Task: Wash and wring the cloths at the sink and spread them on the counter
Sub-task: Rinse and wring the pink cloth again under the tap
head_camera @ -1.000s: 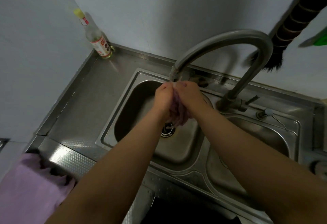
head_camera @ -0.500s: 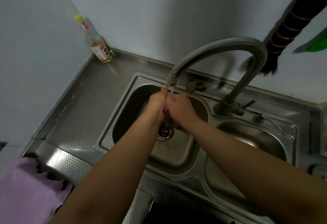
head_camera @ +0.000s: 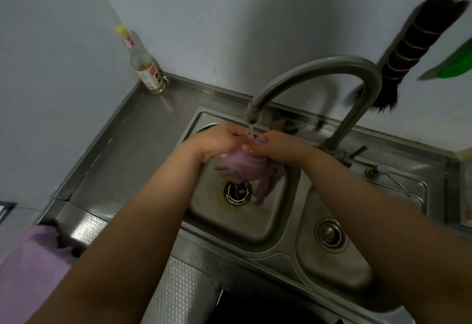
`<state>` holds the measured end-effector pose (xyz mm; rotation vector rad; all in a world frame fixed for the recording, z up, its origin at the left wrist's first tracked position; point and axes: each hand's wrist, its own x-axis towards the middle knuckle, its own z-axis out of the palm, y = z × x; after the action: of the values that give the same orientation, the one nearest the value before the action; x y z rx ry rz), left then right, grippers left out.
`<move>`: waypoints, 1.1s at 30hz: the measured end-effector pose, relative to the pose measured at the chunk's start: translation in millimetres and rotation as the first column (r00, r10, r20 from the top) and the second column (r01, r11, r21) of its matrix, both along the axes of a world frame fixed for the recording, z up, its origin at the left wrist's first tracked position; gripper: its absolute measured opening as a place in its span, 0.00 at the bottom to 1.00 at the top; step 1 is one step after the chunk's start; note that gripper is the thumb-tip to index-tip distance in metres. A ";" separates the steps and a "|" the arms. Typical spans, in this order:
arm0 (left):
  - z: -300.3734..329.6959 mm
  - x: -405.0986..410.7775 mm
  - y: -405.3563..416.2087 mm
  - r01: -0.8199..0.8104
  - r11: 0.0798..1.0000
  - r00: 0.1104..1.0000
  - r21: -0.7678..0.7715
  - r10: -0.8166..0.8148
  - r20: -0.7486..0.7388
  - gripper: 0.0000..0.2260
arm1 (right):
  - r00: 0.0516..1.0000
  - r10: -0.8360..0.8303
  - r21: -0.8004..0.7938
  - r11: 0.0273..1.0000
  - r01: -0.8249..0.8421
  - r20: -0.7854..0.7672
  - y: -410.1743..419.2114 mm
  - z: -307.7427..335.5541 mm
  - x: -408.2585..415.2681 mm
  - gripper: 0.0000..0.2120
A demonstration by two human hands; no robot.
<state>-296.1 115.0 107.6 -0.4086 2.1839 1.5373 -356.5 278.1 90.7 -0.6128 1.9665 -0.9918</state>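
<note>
I see the left hand (head_camera: pixel 217 142) and right hand (head_camera: pixel 275 146) both clenched in a grip on the wet purple cloth (head_camera: pixel 251 170), which hangs bunched over the left sink basin (head_camera: pixel 245 224) under the faucet (head_camera: pixel 319 68) stream. A second purple cloth (head_camera: pixel 28 270) lies at the bench (head_camera: pixel 127 150) edge, bottom left. A bottle (head_camera: pixel 145 65) stands in the far corner.

The only print in view stands on the clear glass bottle with a yellow cap (head_camera: pixel 143 64) in the back corner of the steel counter: a red-and-white neck tag and a white body label with red and dark marks, all too small and blurred to read.
</note>
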 end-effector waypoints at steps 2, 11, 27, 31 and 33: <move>4.0 -2.6 0.1 0.018 0.984 0.995 -0.175 -0.035 -0.092 0.13 | 0.999 -0.009 -0.043 0.999 0.011 0.045 2.8 2.0 -0.6 0.19; -15.8 13.4 -9.9 0.078 0.996 0.996 0.047 -0.076 -0.038 0.20 | 0.908 -0.213 -0.358 0.867 0.346 0.360 0.1 5.0 -2.2 0.10; -27.2 1.6 26.2 -0.779 0.397 0.606 0.485 0.676 0.419 0.25 | 0.928 -0.373 -0.137 0.919 0.369 -0.008 -36.8 5.9 30.1 0.15; -19.7 -6.4 57.9 -0.785 0.411 0.605 0.464 0.668 0.432 0.15 | 0.762 -0.328 -0.067 0.933 0.353 -0.559 -39.6 -11.8 18.7 0.13; -16.0 -5.9 56.5 -0.816 0.418 0.567 0.400 0.715 0.408 0.14 | 0.778 -0.397 -0.058 0.904 0.424 -0.488 -38.2 -8.3 19.4 0.15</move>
<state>-302.0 171.5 91.6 -1.4403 1.2717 2.3833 -337.1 239.9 82.4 -0.4334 2.6575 -1.1123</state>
